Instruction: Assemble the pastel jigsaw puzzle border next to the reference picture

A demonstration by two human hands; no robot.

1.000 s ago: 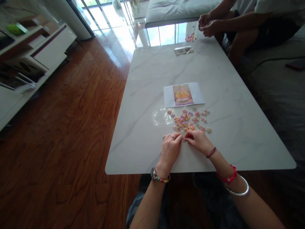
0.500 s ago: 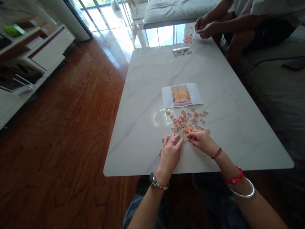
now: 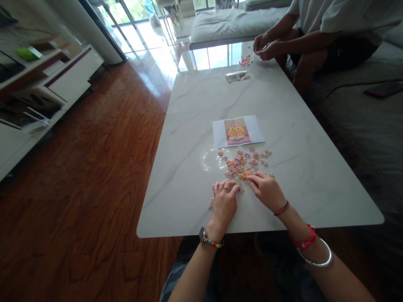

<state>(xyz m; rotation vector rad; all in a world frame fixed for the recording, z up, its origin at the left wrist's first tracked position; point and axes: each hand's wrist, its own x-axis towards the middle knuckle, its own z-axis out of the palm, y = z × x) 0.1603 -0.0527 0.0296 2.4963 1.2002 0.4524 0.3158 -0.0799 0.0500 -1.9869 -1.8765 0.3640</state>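
A heap of small jigsaw puzzle pieces (image 3: 236,161) in orange, pink and purple lies on the white table (image 3: 176,188). My left hand (image 3: 225,201) rests at its near side, fingers stretched over a pale row of joined pieces, mostly covered by them. A small pale piece (image 3: 211,204) lies left of this hand. At the heap's near right edge, my right hand (image 3: 266,188) is closed in a pinch on an orange puzzle piece (image 3: 246,175), its outline partly hidden. Beyond the heap lies a creased paper sheet (image 3: 256,130) with a picture of a yellow-orange cartoon figure.
A clear plastic packet (image 3: 237,76) lies farther up the table. At the far right end another person's hands (image 3: 266,47) are held together beside a small pink-orange pile (image 3: 244,61). A sofa (image 3: 355,113) runs along the right, with a dark flat object (image 3: 382,89) on it.
My right hand has shifted slightly up toward the orange pieces, away from the pale row. My left hand stays on the row. The camera view has tilted a little.
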